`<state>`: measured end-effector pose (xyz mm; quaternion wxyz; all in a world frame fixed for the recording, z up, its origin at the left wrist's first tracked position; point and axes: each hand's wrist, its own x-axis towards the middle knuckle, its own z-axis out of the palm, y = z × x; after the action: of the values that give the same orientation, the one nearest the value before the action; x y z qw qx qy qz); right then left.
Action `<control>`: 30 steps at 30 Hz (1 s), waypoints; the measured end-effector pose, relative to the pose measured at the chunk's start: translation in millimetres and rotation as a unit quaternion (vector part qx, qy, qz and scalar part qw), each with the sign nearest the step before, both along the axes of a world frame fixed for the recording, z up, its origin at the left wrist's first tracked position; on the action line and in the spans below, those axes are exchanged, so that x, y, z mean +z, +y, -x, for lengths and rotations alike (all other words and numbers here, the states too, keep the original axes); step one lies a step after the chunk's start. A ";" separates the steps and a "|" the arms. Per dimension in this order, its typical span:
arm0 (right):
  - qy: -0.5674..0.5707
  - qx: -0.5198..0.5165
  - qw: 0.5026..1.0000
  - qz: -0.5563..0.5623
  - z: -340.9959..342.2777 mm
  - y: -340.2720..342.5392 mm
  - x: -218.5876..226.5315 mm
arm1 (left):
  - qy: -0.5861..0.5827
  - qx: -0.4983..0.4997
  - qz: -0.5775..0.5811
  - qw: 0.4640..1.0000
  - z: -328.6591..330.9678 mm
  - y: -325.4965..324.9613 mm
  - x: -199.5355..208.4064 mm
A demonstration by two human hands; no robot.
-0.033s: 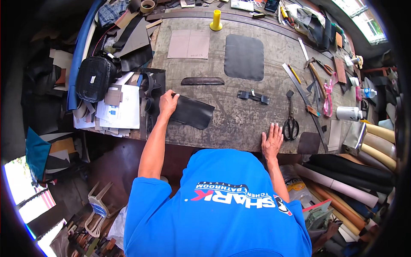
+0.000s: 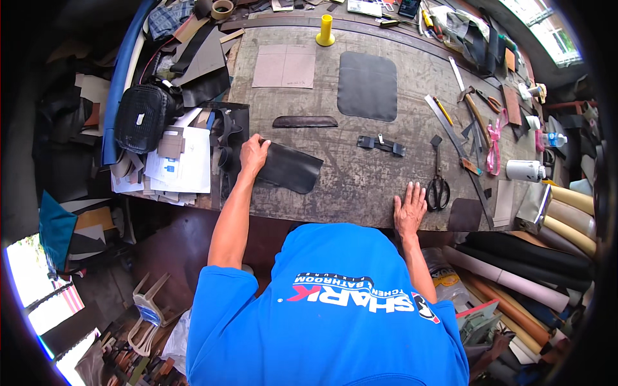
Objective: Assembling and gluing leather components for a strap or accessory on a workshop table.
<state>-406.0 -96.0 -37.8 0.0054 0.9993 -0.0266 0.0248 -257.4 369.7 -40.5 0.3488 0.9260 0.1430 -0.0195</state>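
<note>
Left hand [image 2: 255,153]: fingers curled, black, smooth, rectangular leather-like sheet [image 2: 291,170] pinched at its 10 o'clock corner.
Sheet: laid on worn grey-brown bench top [image 2: 360,193], 4 o'clock of left hand.
Right hand [image 2: 409,210]: rested flat near bench edge, fingers spread.
Black loop-handled scissors [image 2: 438,178]: laid at right hand's 1 o'clock.
</note>
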 end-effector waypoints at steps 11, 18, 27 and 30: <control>-0.015 -0.020 1.000 -0.009 -3.2 1.2 -17.1 | 0.063 0.001 -0.033 0.997 -9.6 1.9 7.7; -0.061 0.041 0.997 -0.036 -0.7 13.8 -8.5 | 0.041 0.010 -0.027 0.999 -4.8 6.8 1.3; -0.037 0.038 0.997 -0.053 -16.3 9.9 -1.8 | 0.055 0.000 -0.018 0.998 -9.7 -0.8 3.7; -0.011 0.013 0.998 -0.066 -29.2 14.2 -3.3 | 0.021 -0.022 -0.022 0.999 -10.4 11.5 -17.2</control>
<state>-376.8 -81.8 -41.1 -0.0608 0.9974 -0.0154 0.0341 -247.0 381.2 -57.7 0.3245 0.9359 0.1303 -0.0429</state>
